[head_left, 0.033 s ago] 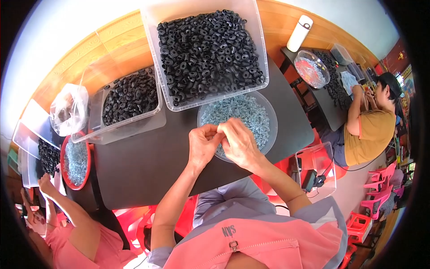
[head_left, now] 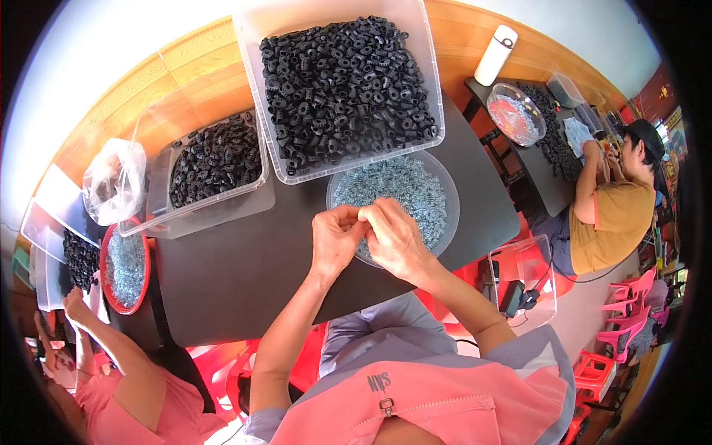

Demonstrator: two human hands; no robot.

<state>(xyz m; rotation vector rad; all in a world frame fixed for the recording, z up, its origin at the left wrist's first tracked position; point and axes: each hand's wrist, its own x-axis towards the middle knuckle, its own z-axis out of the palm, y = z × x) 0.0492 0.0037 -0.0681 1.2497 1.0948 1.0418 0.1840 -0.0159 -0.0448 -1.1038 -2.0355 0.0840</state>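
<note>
Close together over the near part of a round clear bowl [head_left: 452, 228], my left hand [head_left: 334, 241] and my right hand [head_left: 394, 236] meet at the fingertips. Both are closed in a pinch, and whatever lies between the fingers is hidden. Many small, shiny, pale blue-grey pieces [head_left: 415, 185] fill the bowl; they are too small to name. Behind it, a large translucent bin [head_left: 326, 13] overlaps the bowl's far rim. Small black ring-like plastic parts [head_left: 348, 81] are heaped in the bin. A lower clear tub [head_left: 248, 202] to its left holds similar black parts [head_left: 215, 159].
The dark table [head_left: 237, 271] bears these containers. At left, a person in pink [head_left: 148, 386] works by a red-rimmed basin [head_left: 148, 274] and plastic bag [head_left: 115, 178]. At right sits a person in a mustard shirt [head_left: 608, 230]; a clear box with cables [head_left: 545, 297] is nearer.
My right hand has shifted down very slightly, its fingers still against my left hand. Nothing else has visibly moved.
</note>
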